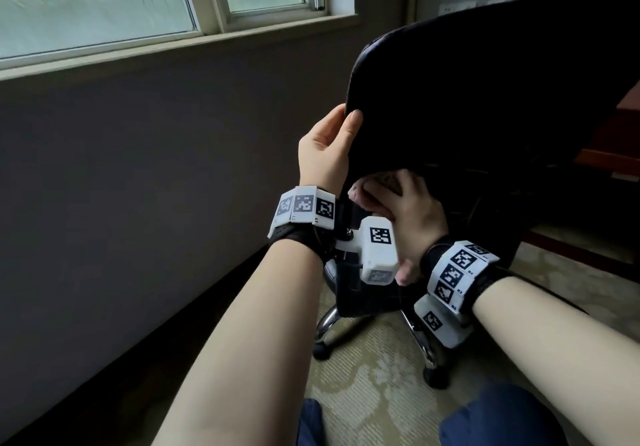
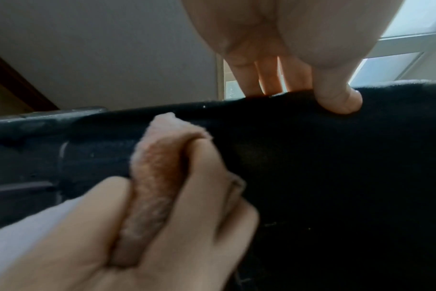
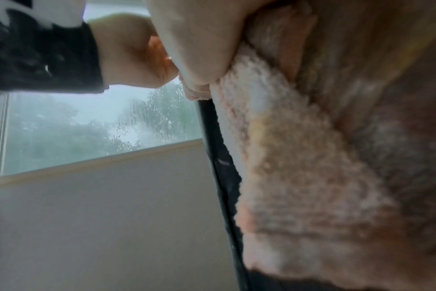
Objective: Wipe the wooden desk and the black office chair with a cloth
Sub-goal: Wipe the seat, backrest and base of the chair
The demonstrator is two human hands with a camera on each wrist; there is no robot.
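Note:
The black office chair (image 1: 485,82) is tipped over toward me, its dark padded edge facing me. My left hand (image 1: 332,148) grips that edge, thumb on the near face and fingers curled over the rim; the left wrist view shows the left hand (image 2: 306,92) clamped on the chair (image 2: 336,177). Just below, my right hand (image 1: 408,210) holds a pink fluffy cloth (image 1: 377,182) bunched against the chair's black surface. The cloth (image 2: 157,157) sticks out between the fingers of the right hand (image 2: 174,226). The right wrist view is filled by the cloth (image 3: 299,177) beside the chair's edge (image 3: 219,157).
The chair's chrome base (image 1: 329,321) with black casters stands on patterned carpet (image 1: 377,393) below my hands. A dark wall (image 1: 156,168) under a window (image 1: 104,6) is close on the left. Reddish-brown wooden furniture (image 1: 613,158) shows at the right. My knees (image 1: 491,418) are at the bottom.

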